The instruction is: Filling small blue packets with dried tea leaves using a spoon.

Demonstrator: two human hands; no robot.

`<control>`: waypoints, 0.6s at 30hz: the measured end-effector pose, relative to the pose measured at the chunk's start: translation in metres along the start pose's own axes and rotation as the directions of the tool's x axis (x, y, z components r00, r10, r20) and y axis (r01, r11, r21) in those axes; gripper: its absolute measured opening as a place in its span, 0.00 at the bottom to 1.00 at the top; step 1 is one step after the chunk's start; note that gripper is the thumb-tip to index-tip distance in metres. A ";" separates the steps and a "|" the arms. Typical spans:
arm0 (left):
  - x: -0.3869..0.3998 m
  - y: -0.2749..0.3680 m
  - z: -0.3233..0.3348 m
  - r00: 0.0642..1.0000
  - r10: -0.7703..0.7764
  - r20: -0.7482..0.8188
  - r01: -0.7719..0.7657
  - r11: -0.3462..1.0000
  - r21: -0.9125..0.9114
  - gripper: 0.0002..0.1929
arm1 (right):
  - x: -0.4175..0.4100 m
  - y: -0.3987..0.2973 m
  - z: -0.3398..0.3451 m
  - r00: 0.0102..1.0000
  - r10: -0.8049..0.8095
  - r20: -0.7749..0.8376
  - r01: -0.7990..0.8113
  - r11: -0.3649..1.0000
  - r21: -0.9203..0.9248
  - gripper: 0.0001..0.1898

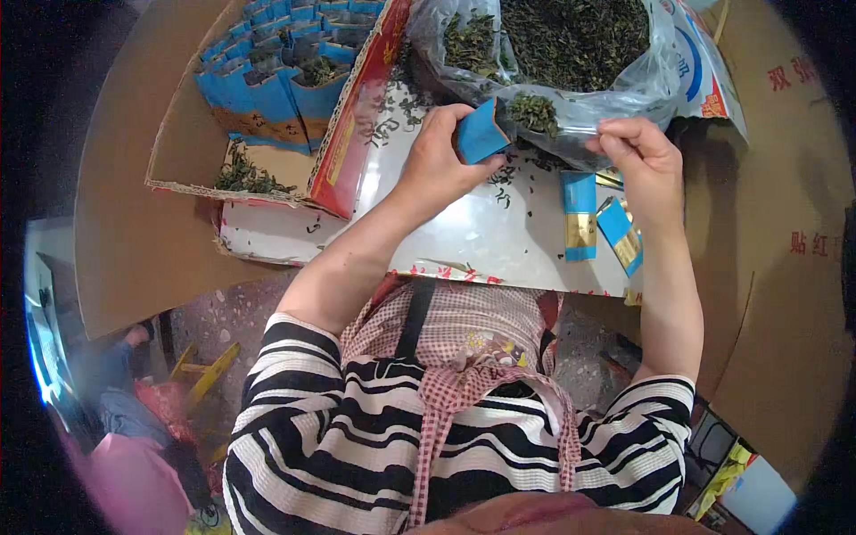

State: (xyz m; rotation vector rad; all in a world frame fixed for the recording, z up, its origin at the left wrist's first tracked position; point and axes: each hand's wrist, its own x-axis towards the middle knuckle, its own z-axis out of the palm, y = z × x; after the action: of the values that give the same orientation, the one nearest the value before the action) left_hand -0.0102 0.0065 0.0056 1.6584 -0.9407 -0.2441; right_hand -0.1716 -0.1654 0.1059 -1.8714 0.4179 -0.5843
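My left hand (441, 164) holds a small blue packet (483, 134), tilted, its mouth facing right. My right hand (638, 154) pinches the handle of a metal scoop or spoon (582, 130). A heap of dried leaves (533, 112) lies at the scoop's other end, close beside the packet's mouth. Behind both hands, a clear plastic bag (625, 103) stands full of dark dried leaves (575, 43). Flat blue and gold packets (580, 217) lie on the white surface, left of my right forearm.
An open cardboard box (170, 144) at the upper left holds many filled blue packets (251, 100) and loose leaves (247, 175). Leaf bits are scattered over the white work surface (441, 234). Brown cardboard (769, 267) extends to the right. Part of another person (127, 394) shows at lower left.
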 end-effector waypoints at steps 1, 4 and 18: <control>0.000 0.000 0.000 1.000 0.001 0.001 -0.001 1.000 -0.001 0.31 | 0.000 -0.002 0.000 0.999 -0.021 0.028 0.021 1.000 -0.001 0.06; -0.001 -0.002 0.001 0.999 0.034 -0.012 -0.034 0.999 0.020 0.31 | 0.003 -0.010 0.004 0.995 -0.034 0.095 0.046 0.991 -0.128 0.05; -0.003 0.002 0.003 0.999 0.046 0.004 -0.046 0.999 0.028 0.29 | 0.000 -0.047 0.036 0.611 -0.489 0.622 0.775 0.211 -0.596 0.12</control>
State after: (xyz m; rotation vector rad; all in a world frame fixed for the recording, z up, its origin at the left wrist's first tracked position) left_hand -0.0148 0.0064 0.0050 1.6609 -0.9878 -0.2035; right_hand -0.1509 -0.1213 0.1391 -3.1017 -0.5054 -0.6696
